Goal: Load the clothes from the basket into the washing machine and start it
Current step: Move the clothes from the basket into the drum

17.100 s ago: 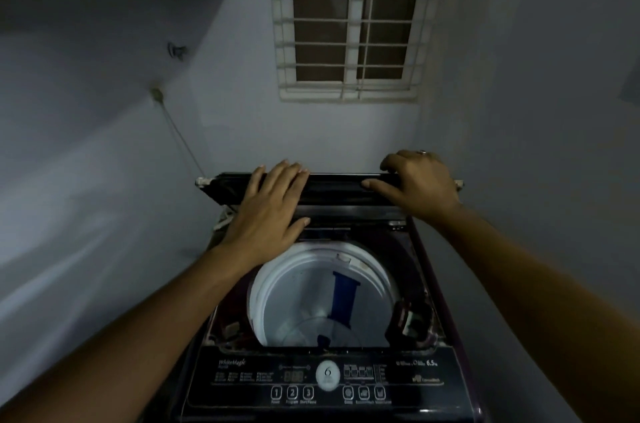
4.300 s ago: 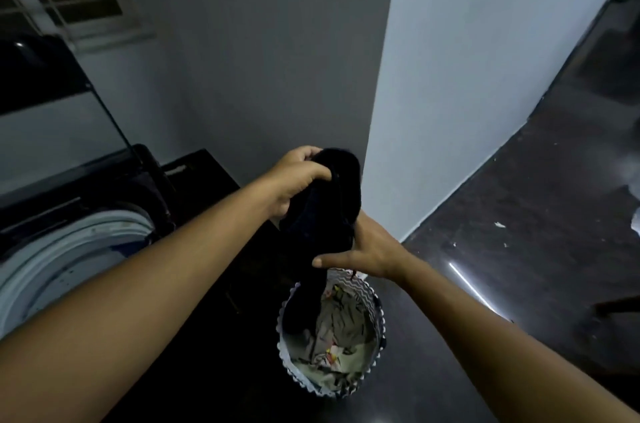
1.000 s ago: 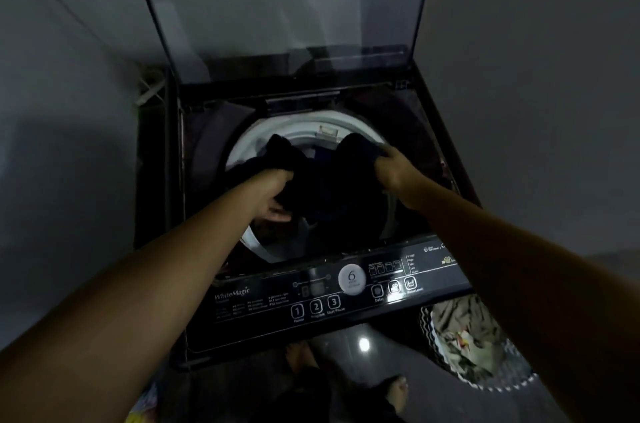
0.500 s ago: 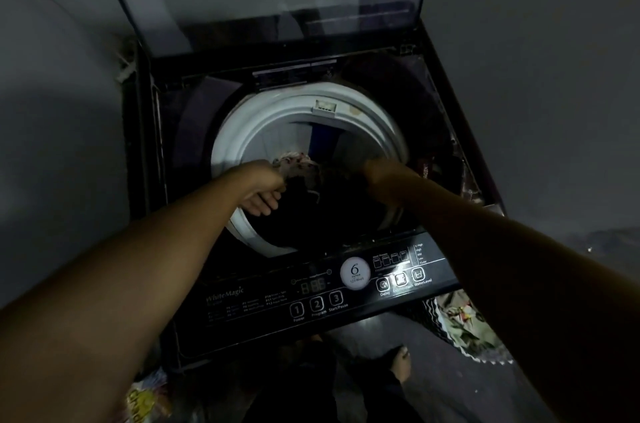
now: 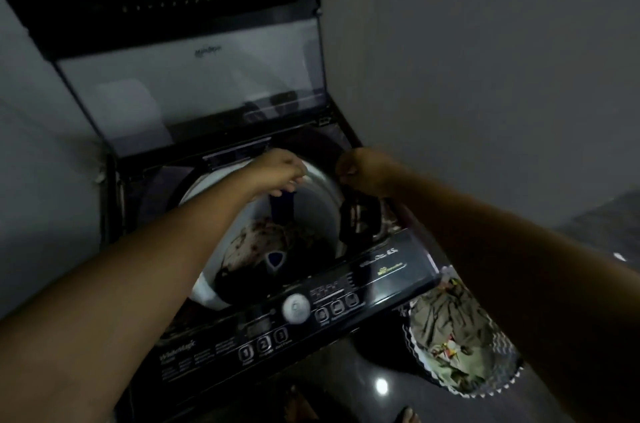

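Two bare feet (image 5: 298, 406) are standing on the dark floor right in front of the washing machine (image 5: 194, 363). One basket (image 5: 498, 388) with a zigzag-patterned rim is sitting at the machine's front right corner, holding a crumpled heap of olive-grey clothes (image 5: 446, 325) with a few bright patches.

On the machine's front edge, one control panel (image 5: 381, 270) is showing one round white dial (image 5: 296, 308) and three numbered buttons (image 5: 263, 344).

Behind the panel, one white drum (image 5: 320, 211) is lying open. At the bottom, a single bundle of dark laundry (image 5: 263, 246) is lying, partly pale and speckled, blurred.

Two hands are hovering over the machine's opening, well above that bundle and not touching it. The left hand (image 5: 280, 173) is hanging over the drum's far rim, its fingers loosely bent downward and holding nothing. The right hand (image 5: 363, 173) is floating over the machine's right edge, apart from the left, its fingers curled into the palm with nothing seen in them.

At the machine's back, one glass lid (image 5: 194, 93) is standing upright against the wall.
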A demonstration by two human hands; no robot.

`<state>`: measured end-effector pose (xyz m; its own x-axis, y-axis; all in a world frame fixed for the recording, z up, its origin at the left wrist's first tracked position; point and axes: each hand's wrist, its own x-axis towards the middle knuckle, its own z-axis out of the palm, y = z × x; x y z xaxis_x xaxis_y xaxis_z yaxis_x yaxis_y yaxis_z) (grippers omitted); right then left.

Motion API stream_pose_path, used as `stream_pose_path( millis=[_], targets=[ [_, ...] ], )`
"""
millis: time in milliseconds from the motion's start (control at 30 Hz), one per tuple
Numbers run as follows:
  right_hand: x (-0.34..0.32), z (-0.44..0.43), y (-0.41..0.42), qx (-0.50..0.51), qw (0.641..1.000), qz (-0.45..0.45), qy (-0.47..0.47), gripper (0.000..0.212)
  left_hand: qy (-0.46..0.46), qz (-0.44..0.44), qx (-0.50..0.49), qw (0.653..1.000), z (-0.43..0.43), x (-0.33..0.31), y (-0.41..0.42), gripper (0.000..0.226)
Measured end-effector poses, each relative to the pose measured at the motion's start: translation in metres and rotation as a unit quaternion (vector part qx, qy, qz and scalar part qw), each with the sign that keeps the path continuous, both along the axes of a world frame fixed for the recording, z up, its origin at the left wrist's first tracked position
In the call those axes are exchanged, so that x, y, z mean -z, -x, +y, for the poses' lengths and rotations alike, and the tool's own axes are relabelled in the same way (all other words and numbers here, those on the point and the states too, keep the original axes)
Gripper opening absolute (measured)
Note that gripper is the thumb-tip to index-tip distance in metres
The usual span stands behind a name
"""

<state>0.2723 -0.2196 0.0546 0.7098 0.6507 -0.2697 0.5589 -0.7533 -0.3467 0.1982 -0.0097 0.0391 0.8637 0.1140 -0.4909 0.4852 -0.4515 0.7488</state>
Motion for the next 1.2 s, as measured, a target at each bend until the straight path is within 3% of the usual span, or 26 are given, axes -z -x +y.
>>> stream_pose_path(
  millis=[200,433,733,967,1067,1133,1200],
  targets=[
    [-0.021,-0.122,-0.024,0.112,0.993,-0.011,-0.024,0.022,0.006,-0.076,0.075,0.994,-0.127,-0.031,-0.053,0.014],
    [0.030,-0.288,-0.017,0.239,0.970,0.044,-0.034,0.019,0.040,-0.063,0.171,0.982,-0.293,0.013,-0.077,0.010],
    [0.192,-0.448,0.010,0.326,0.933,0.154,-0.021,0.020,0.059,0.035,0.204,0.977,-0.453,0.168,-0.081,0.015],
    [0.351,-0.490,0.049,0.340,0.908,0.244,-0.023,0.021,0.012,0.120,0.195,0.973,-0.494,0.325,-0.052,0.010],
    [0.405,-0.491,0.063,0.324,0.902,0.286,-0.023,0.038,-0.016,0.148,0.187,0.971,-0.493,0.388,-0.040,0.010],
    [0.433,-0.487,0.068,0.324,0.903,0.279,-0.028,0.063,-0.047,0.157,0.181,0.970,-0.490,0.424,-0.033,0.009],
    [0.460,-0.482,0.071,0.323,0.917,0.234,-0.016,0.075,-0.104,0.157,0.186,0.964,-0.491,0.458,-0.026,0.036]
  ],
)
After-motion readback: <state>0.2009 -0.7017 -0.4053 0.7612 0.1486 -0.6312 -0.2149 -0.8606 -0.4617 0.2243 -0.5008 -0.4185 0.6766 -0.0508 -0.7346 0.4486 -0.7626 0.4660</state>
